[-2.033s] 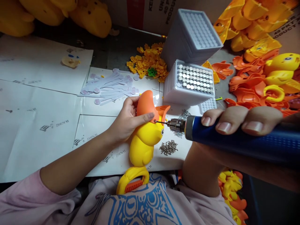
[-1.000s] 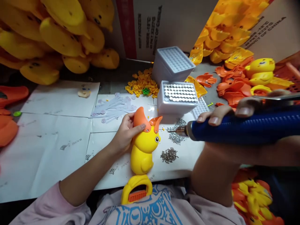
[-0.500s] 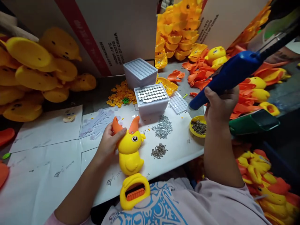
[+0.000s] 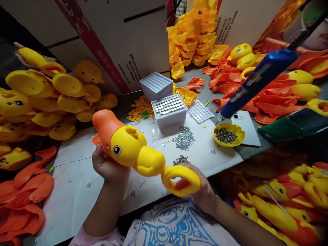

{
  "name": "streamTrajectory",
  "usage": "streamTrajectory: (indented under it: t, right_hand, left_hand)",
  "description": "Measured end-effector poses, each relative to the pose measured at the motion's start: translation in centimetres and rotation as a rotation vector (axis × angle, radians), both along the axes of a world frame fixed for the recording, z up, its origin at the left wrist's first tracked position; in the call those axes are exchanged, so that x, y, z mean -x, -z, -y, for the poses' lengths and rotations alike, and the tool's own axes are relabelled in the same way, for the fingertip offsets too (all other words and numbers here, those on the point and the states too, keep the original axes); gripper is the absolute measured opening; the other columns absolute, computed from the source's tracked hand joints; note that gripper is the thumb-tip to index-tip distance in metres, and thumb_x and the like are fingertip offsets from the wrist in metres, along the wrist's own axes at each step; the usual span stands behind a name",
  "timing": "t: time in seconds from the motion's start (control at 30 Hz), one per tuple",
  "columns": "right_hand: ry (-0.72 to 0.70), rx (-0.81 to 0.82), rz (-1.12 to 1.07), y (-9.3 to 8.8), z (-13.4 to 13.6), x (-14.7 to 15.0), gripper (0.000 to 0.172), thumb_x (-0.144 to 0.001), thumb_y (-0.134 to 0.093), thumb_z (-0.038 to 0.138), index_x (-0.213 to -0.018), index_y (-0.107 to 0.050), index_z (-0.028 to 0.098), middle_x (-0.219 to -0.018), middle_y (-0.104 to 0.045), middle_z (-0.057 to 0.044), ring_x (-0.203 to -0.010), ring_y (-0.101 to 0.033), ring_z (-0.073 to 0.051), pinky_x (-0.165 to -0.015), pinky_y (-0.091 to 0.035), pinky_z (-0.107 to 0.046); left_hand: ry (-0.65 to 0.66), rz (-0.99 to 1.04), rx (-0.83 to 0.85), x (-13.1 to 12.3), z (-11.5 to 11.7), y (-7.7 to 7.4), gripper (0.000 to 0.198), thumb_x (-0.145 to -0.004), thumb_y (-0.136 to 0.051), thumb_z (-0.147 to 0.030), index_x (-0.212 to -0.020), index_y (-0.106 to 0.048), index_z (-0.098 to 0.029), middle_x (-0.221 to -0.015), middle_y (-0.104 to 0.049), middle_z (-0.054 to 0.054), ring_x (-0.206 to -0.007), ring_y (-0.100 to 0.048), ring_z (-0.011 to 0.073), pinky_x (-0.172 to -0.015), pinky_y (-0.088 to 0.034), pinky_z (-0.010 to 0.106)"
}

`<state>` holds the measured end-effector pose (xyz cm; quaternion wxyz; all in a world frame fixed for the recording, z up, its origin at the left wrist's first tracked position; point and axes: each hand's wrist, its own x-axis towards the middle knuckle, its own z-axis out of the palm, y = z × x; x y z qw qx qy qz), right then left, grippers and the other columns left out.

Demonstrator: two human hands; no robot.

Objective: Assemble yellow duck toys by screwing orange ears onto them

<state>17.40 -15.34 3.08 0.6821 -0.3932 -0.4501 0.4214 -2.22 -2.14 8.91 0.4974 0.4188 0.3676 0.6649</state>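
Shells of curved orange plastic (image 4: pixel 30 217) lie left of the left grip (image 4: pixel 110 167), with a heap of glossy yellow plastic duck toys (image 4: pixel 68 83) beyond them. The left grip, cupped closed, has hold of a yellow plastic duck toy (image 4: pixel 148 159) by its rounded, orange-capped head (image 4: pixel 130 145). This held toy slants across the space between both grips, apparently lifted clear of the white-sheeted surface (image 4: pixel 74 191). Beyond it stand pale plastic trays (image 4: pixel 170 119) topped with round silver discs (image 4: pixel 169 105), with small bright metal pieces (image 4: pixel 183 138) piled nearer. The right grip (image 4: pixel 206 194) is curled about the toy's yellow loop handle (image 4: pixel 194 182); part of it is hidden, so how firmly cannot be told. Right of it sits a round yellow plastic bowl (image 4: pixel 241 135) of dark screws (image 4: pixel 224 135), with a slim blue screwdriver (image 4: pixel 253 86) hanging near, untouched. The step in hand looks like two-handed handling of the toy; the next move seems to call for both grips working together to keep it steady
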Motion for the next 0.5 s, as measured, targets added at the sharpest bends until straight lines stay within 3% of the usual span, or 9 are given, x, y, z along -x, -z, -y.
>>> streamTrajectory:
  t: [0.07,0.13,0.27,0.33,0.4,0.47,0.5]
  right_hand:
    - [0.005,0.037,-0.164,0.4,0.4,1.2,0.046,-0.100,-0.034,0.050,-0.096,-0.069,0.021,-0.081,-0.070,-0.008,-0.070,-0.067,-0.021,-0.063,-0.058,-0.034]
    - [0.051,-0.002,-0.235,0.3,0.5,0.8,0.038,-0.096,-0.042,0.047,-0.082,-0.066,0.020,-0.072,-0.066,-0.006,-0.066,-0.064,-0.020,-0.061,-0.054,-0.032]
    - [0.207,-0.189,-0.121,-0.3,1.4,-2.2,0.032,-0.088,-0.056,0.041,-0.064,-0.059,0.020,-0.058,-0.055,-0.002,-0.058,-0.054,-0.017,-0.060,-0.047,-0.032]
    - [0.325,-0.288,0.011,-0.5,2.1,-3.5,0.029,-0.089,-0.055,0.034,-0.064,-0.058,0.019,-0.059,-0.053,-0.002,-0.058,-0.052,-0.016,-0.060,-0.044,-0.033]
    - [0.405,-0.344,0.167,-0.8,2.6,-4.0,0.026,-0.091,-0.050,0.029,-0.067,-0.056,0.020,-0.061,-0.051,-0.002,-0.058,-0.051,-0.016,-0.059,-0.044,-0.033]
    - [0.374,-0.368,0.318,-1.2,2.7,-3.4,0.020,-0.091,-0.049,0.027,-0.073,-0.057,0.021,-0.063,-0.053,-0.002,-0.058,-0.051,-0.016,-0.059,-0.045,-0.033]
    - [0.316,-0.410,0.389,-1.4,2.6,-2.7,0.017,-0.090,-0.050,0.029,-0.077,-0.058,0.022,-0.063,-0.055,-0.002,-0.059,-0.052,-0.016,-0.059,-0.047,-0.033]
  left_hand:
    - [0.007,-0.060,-0.060,-0.6,0.6,-0.4,0.022,-0.094,-0.045,-0.043,-0.095,-0.066,-0.035,-0.097,-0.074,-0.010,-0.105,-0.066,0.0188,-0.095,-0.054,0.035]
    - [0.076,-0.161,-0.092,-1.2,1.2,-0.8,0.030,-0.094,-0.042,-0.049,-0.104,-0.067,-0.037,-0.112,-0.073,-0.009,-0.120,-0.063,0.0238,-0.099,-0.055,0.040]
    - [0.206,-0.167,-0.009,-2.2,3.1,-0.7,0.066,-0.086,-0.034,-0.084,-0.127,-0.061,-0.040,-0.134,-0.065,-0.003,-0.133,-0.056,0.0321,-0.105,-0.054,0.048]
    - [0.297,-0.090,0.079,-2.4,4.6,0.5,0.084,-0.075,-0.035,-0.096,-0.130,-0.061,-0.039,-0.138,-0.063,-0.001,-0.138,-0.051,0.0344,-0.109,-0.053,0.051]
    - [0.480,-0.089,0.159,-2.2,6.2,2.4,0.085,-0.064,-0.049,-0.098,-0.123,-0.067,-0.039,-0.135,-0.065,-0.001,-0.143,-0.046,0.0361,-0.113,-0.049,0.051]
    - [0.569,-0.109,0.206,-1.5,7.4,4.0,0.084,-0.054,-0.064,-0.095,-0.123,-0.065,-0.047,-0.129,-0.068,-0.002,-0.143,-0.045,0.0390,-0.112,-0.049,0.056]
    - [0.545,-0.123,0.228,-0.8,7.7,4.6,0.087,-0.052,-0.062,-0.097,-0.126,-0.062,-0.050,-0.127,-0.068,-0.002,-0.143,-0.045,0.0403,-0.110,-0.050,0.058]
